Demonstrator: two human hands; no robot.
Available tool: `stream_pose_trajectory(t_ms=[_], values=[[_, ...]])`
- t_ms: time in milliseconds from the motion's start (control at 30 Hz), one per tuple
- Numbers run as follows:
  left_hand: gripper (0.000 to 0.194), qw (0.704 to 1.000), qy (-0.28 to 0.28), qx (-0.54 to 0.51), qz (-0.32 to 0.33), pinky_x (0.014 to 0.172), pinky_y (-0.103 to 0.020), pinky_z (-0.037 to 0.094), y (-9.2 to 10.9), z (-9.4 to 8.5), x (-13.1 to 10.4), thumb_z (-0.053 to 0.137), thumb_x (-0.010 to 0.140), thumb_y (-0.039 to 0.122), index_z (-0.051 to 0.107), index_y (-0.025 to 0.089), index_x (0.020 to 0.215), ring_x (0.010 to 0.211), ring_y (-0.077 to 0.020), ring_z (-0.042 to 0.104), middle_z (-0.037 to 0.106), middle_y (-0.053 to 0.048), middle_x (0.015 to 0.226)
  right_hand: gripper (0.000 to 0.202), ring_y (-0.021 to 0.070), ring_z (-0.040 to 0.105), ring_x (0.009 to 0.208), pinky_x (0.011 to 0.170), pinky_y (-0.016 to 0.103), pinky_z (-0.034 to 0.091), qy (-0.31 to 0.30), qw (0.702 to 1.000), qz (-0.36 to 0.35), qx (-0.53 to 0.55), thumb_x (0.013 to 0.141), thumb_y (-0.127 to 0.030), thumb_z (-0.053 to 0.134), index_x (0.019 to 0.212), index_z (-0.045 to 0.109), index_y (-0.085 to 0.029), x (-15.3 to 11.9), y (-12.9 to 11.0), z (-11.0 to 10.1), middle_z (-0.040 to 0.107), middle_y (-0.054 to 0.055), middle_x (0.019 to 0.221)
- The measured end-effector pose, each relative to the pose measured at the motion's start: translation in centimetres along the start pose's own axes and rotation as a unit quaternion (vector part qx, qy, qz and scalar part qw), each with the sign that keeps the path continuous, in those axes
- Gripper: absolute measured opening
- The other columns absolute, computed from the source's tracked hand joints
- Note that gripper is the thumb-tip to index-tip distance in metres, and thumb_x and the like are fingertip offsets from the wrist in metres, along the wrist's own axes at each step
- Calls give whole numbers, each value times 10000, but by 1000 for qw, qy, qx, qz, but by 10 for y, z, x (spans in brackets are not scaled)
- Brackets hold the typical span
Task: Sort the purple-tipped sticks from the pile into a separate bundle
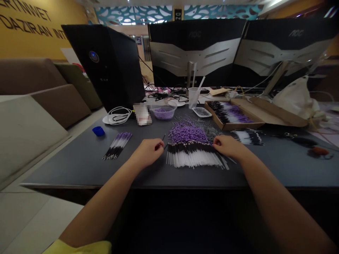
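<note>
A wide row of thin sticks with black and clear sections [193,154] lies in front of a heap of small purple pieces [186,132]. At the row's left, my left hand [151,150] is closed, its fingertips pinched on a thin dark stick [164,137]. My right hand [225,145] rests at the row's right edge, fingers pressed together; what they hold, if anything, is too small to make out. Grey transparent pieces [211,132] lie just behind the right hand. Further left is a small bundle of purple, white and black sticks [118,145].
A blue cap [98,131] and a white cable [120,116] are at the left. Behind the heap stand a bowl with purple pieces [163,113], a small tray [201,112] and a cup [193,97]. An open cardboard box [230,126] holds more sticks at the right.
</note>
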State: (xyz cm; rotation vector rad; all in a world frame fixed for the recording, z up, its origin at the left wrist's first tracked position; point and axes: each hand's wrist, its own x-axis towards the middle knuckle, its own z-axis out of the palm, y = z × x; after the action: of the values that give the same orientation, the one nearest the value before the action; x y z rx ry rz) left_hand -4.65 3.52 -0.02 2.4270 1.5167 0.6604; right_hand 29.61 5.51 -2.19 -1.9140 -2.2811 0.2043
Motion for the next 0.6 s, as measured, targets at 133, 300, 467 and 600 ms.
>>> stream_pose_trajectory(t_ms=[133,300,467,600], values=[[231,1000,9,3,12,622,-247,387,2,1,0,465,836,262,680,186,869,636,-145,566,679,-24,756,105,176,585,680,599,261,368,1,1000,4,-6,785,-233,515,737,592,-180,0,-2,1,663,66,749],[250,997,-16,80,-1,688,-279,422,-4,5,1,447,866,285,675,186,892,743,-184,603,680,-54,822,95,171,577,685,604,256,363,5,1000,5,-13,788,-229,515,732,573,-179,0,0,3,655,66,759],[368,987,-23,148,-60,755,-322,461,8,-12,-1,459,892,337,584,205,1212,882,-224,626,674,-75,981,99,175,571,677,601,261,365,5,1000,-4,-4,796,-251,521,753,574,-179,1,4,4,647,61,752],[372,982,70,169,-36,709,-313,479,39,-56,-38,433,929,375,529,243,1264,857,-197,623,657,-41,1007,127,185,566,679,599,273,368,3,1000,-15,10,816,-276,515,752,573,-183,1,6,6,657,76,759]])
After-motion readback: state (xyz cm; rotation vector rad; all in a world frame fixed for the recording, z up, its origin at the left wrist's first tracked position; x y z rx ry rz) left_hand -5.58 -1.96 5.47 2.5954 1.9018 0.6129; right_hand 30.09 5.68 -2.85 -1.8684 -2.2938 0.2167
